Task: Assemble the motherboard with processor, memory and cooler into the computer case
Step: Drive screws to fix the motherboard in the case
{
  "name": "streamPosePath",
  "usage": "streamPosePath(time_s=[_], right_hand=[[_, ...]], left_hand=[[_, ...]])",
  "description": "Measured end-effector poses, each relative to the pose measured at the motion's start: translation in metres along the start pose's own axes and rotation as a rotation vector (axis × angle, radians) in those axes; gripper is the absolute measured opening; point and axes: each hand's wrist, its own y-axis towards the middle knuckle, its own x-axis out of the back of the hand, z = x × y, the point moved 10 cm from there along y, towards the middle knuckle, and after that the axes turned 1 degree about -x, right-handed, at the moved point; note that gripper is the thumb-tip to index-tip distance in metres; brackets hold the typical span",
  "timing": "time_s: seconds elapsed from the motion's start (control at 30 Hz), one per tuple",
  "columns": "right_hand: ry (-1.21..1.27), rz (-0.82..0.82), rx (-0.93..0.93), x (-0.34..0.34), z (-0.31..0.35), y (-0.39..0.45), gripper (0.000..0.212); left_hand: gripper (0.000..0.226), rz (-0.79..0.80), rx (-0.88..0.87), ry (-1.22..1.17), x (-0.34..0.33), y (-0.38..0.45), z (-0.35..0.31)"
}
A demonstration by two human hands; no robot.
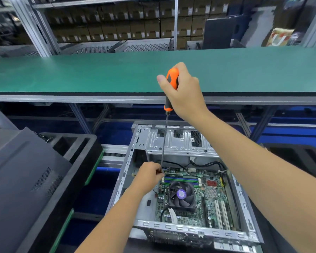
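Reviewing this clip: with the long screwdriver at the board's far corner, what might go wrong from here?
1. The right hand grips only the handle top of the screwdriver; its long shaft may wobble off the screw.
2. A slipping tip could gouge the motherboard or the left hand pinching near it.

The open computer case [188, 181] sits on a low conveyor frame [113, 154] (its rollers partly hidden), beside a black foam tray [77, 148].

Bare metal case [181, 141], matt green belt [80, 73]
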Motion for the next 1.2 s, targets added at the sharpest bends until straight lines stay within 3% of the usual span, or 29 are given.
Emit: streamPosePath(time_s=[0.33, 0.5, 0.63, 0.87, 1.2], right_hand=[[-0.103, 0.378, -0.045, -0.045, -0.004, -0.019, 0.037], [-0.160, 0.433, -0.039, -0.058, -0.005, -0.028, 0.039], [-0.119, 0.454, -0.071, -0.062, -0.010, -0.033, 0.035], [-0.102, 0.463, -0.080, -0.065, -0.013, -0.036, 0.035], [-0.124, 0.518, -0.082, -0.075, -0.011, -0.042, 0.032]], left_hand=[[0.008, 0.123, 0.216, 0.043, -0.028, 0.010, 0.019], [0.030, 0.100, 0.336, -0.012, -0.038, 0.009, 0.032], [0.022, 0.081, 0.405, -0.089, -0.042, 0.010, 0.045], [0.035, 0.060, 0.516, -0.193, -0.049, 0.009, 0.061], [0.034, 0.088, 0.529, -0.142, -0.055, 0.014, 0.068]])
